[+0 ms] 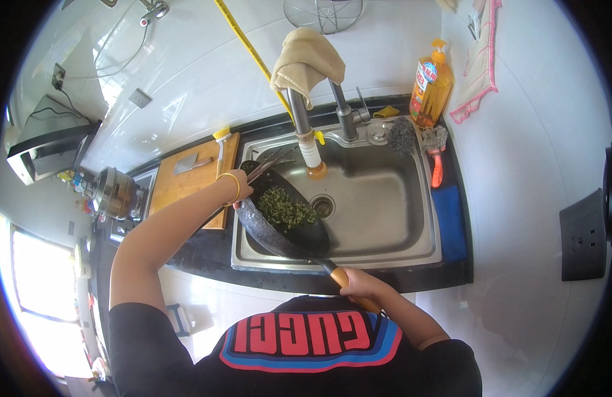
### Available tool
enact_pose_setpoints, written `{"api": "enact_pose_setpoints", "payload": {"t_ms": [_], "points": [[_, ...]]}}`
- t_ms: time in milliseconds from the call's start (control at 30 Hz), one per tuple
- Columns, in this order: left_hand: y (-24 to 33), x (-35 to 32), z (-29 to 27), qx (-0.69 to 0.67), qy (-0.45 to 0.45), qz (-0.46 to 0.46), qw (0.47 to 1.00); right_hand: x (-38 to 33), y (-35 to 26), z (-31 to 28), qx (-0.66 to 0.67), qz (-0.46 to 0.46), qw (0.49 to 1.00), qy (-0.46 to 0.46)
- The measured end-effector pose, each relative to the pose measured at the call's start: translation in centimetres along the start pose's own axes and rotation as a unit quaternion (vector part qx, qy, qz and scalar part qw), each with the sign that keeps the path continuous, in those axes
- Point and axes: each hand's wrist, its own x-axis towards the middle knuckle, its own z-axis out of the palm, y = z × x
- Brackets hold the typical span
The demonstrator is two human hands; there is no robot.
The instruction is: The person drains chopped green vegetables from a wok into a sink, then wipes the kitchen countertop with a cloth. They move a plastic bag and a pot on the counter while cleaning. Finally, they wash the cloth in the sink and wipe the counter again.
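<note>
My right hand (360, 284) is wrapped round the wooden handle of a dark wok (263, 233). The wok is tilted over the left part of the steel sink (385, 255), and a heap of small green chopped bits (284, 208) lies in it. At the wok's upper left rim, my left hand (238, 184) is closed on a bundle of thin brown strands (274, 164) that looks like a twig brush. The strands fan out over the rim; the hand's fingertips are partly hidden. A faucet (310, 153) with a white ribbed spout hangs just beyond the wok.
A beige cloth (307, 61) drapes over the faucet. Left of the sink lies a cutting board (170, 173) with a cleaver (192, 164) and a yellow brush (221, 137). To the right are a soap bottle (433, 86), a steel scrubber (402, 136), an orange-handled brush (437, 171) and a blue cloth (449, 221).
</note>
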Motion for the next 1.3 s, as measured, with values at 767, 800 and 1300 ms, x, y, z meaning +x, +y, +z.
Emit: {"api": "enact_pose_setpoints", "payload": {"t_ms": [767, 800, 1300], "points": [[0.7, 0.0, -0.1, 0.01, -0.002, 0.006, 1.0, -0.4, -0.2, -0.3, 0.016, -0.007, 1.0, -0.004], [0.7, 0.0, -0.1, 0.009, -0.003, 0.005, 1.0, -0.4, -0.3, -0.3, 0.014, -0.007, 1.0, -0.003], [0.8, 0.1, -0.1, 0.015, -0.007, 0.008, 1.0, -0.4, -0.2, -0.3, 0.013, -0.009, 1.0, -0.006]]}}
